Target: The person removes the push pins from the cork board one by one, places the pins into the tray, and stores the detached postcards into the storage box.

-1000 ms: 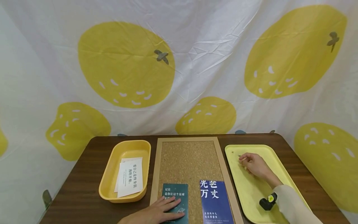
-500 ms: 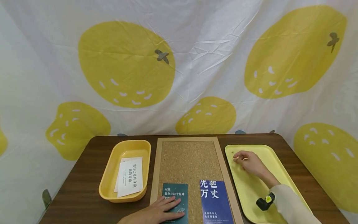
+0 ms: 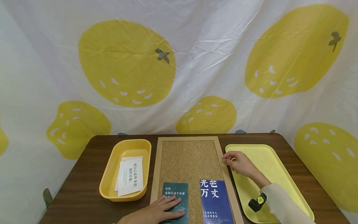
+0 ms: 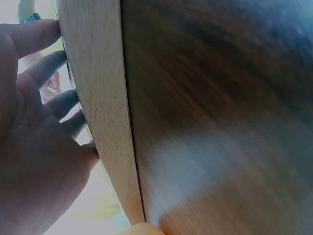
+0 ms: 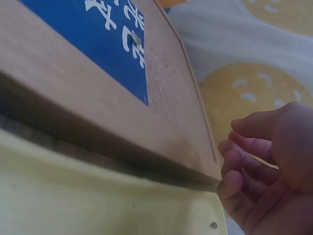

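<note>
My left hand point(image 3: 158, 211) lies flat on a dark green card point(image 3: 175, 189) with white writing, fingers spread, pressing it against the corkboard point(image 3: 187, 161). In the left wrist view, the fingers rest just past the board's wooden frame point(image 4: 98, 73). My right hand point(image 3: 237, 161) is over the far-left edge of the yellow tray point(image 3: 265, 186), fingertips at the board's frame. Thumb and index finger meet in a pinch point(image 5: 234, 129); the tiny thing between them, apparently a thumbtack, is hidden. A blue card point(image 3: 216, 202) lies on the board's right side, with a metallic tack point(image 5: 136, 39) near its top.
Left of the board stands a yellow basin point(image 3: 103, 186) holding several white cards point(image 3: 130, 180). A small tack point(image 5: 213, 225) lies in the tray's far corner. Behind the brown table point(image 3: 75, 186) hangs a lemon-printed curtain point(image 3: 207, 71).
My right hand has moved left from inside the tray to the board's frame, fingers still pinched. The left hand and both cards on the board have stayed in place.
</note>
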`<state>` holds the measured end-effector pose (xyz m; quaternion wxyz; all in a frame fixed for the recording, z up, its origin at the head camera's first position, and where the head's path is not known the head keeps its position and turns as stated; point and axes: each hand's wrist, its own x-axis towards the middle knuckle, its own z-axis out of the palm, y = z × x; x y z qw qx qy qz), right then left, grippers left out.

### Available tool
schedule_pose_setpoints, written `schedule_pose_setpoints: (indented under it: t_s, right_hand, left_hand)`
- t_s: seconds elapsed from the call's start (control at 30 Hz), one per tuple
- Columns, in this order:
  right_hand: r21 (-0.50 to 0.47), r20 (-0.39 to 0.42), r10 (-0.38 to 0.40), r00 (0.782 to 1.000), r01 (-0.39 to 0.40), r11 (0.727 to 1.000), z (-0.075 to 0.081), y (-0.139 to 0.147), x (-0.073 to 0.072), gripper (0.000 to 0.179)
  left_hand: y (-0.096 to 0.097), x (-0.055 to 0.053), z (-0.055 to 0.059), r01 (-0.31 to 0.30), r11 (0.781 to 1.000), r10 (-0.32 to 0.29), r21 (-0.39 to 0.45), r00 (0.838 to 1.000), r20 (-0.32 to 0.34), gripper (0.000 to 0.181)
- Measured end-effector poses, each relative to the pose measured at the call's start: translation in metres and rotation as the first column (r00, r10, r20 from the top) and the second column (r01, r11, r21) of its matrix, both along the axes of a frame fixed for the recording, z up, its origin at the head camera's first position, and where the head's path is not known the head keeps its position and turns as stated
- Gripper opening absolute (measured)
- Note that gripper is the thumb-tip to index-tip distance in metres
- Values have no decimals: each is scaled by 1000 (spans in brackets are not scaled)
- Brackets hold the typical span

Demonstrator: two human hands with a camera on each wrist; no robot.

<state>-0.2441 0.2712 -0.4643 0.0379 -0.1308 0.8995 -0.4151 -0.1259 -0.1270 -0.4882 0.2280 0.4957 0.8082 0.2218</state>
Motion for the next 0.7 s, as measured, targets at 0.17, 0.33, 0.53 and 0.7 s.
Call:
schedule_pose_setpoints:
  t_s: [0.17,0.33,0.53,0.7]
  right_hand:
    - [-10,-7,37,999,-37,999,0,-13,1,13]
    - [0,-12,62,998,-62,998,-2,-22,2,14]
    - [-10,-17,88,996,-88,996,-4,-32,3,15]
    - [-25,-6,104,995,-104,994,-5,-40,5,13]
  left_hand:
    - [0,1,2,-9,1000,9,-8,1000,1,66]
    - [0,1,2,-14,1000,14,-12,1000,9,67]
    - [0,1,2,-19,1000,19,-20,999,28,67]
    - [0,1,2,-12,1000,13,-18,1000,15,67]
